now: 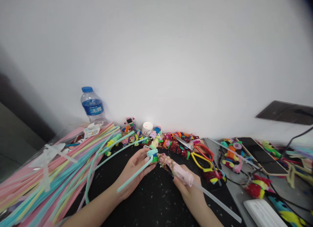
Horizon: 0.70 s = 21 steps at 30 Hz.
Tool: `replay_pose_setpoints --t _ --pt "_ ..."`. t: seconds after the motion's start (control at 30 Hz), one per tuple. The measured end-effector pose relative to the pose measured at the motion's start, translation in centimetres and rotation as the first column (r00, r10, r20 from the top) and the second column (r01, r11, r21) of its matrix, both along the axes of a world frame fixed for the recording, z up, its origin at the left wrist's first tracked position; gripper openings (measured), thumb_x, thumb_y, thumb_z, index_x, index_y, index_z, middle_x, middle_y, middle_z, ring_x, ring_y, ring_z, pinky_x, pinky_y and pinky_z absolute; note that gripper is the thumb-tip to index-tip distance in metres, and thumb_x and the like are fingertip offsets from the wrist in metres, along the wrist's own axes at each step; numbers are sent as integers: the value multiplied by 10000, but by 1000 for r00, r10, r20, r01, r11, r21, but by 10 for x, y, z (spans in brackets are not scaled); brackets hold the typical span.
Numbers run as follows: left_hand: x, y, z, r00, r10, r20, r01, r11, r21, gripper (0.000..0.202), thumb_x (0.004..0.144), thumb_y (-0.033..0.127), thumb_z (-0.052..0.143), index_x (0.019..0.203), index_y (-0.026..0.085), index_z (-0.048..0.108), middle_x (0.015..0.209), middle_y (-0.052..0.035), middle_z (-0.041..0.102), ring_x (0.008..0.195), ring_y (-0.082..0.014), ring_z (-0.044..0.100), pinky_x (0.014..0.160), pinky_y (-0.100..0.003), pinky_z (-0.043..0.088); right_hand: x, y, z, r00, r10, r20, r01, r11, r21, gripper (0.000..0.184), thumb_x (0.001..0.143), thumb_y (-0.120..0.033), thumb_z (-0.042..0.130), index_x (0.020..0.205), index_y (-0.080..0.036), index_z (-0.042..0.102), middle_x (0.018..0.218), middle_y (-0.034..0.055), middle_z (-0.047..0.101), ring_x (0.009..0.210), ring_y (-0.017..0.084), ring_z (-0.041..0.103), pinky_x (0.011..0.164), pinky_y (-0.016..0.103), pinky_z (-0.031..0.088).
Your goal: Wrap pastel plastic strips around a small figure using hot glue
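My left hand point(137, 166) is closed around a small figure of bent pipe cleaners point(153, 154), blue, green and mint. A loose mint pipe cleaner end point(133, 178) sticks out of it toward me. In my right hand point(192, 191) is a pink glue gun point(174, 168), its decorated front end pointing at the figure. A long translucent glue stick point(220, 202) juts from the gun's back. The gun's tip is close to the figure; whether they touch I cannot tell. Both hands are over a black mat point(151, 201) with glittery specks.
Many pastel pipe cleaners point(56, 174) lie at left, near a water bottle point(92, 106). Along the wall are colourful figures point(171, 140), a white jar point(147, 128) and scissors point(202, 155). At right are a phone point(261, 155), cables, more figures and a white box-like device point(264, 214).
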State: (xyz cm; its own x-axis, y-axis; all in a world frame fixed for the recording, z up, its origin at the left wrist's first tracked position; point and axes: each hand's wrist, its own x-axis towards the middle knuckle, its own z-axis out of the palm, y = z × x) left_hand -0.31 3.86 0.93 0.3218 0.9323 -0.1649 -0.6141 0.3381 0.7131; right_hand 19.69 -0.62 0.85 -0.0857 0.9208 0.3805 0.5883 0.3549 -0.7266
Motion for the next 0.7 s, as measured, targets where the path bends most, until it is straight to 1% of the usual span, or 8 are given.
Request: replay_pose_setpoints --t 0.23,0.5,0.7 --pt "0 -1 4 1000 -4 -9 4 1000 -8 307 782 169 642 1076 222 572 1131 -49 616 960 -180 623 893 -328 483 -1 0 0 1000 1 -6 -1 1000 -2 116 839 -226 501 726 -198 501 614 -34 504 530 119 480 496 206 368" --pt "-1 0 6 1000 -9 -4 9 1000 -6 317 768 157 656 1067 220 572 1128 -43 610 940 -174 631 872 -312 495 0 0 -1 1000 2 5 -2 1000 18 136 830 -219 503 697 -201 479 612 -34 489 526 118 463 486 208 348" --pt "-2 -1 8 998 -15 -56 14 1000 -13 347 762 163 664 1084 239 559 1104 -29 611 854 -141 656 735 -231 537 -1 2 -2 1000 -1 -10 1 1000 13 143 832 -219 502 692 -204 475 603 -38 484 518 118 463 481 209 344"
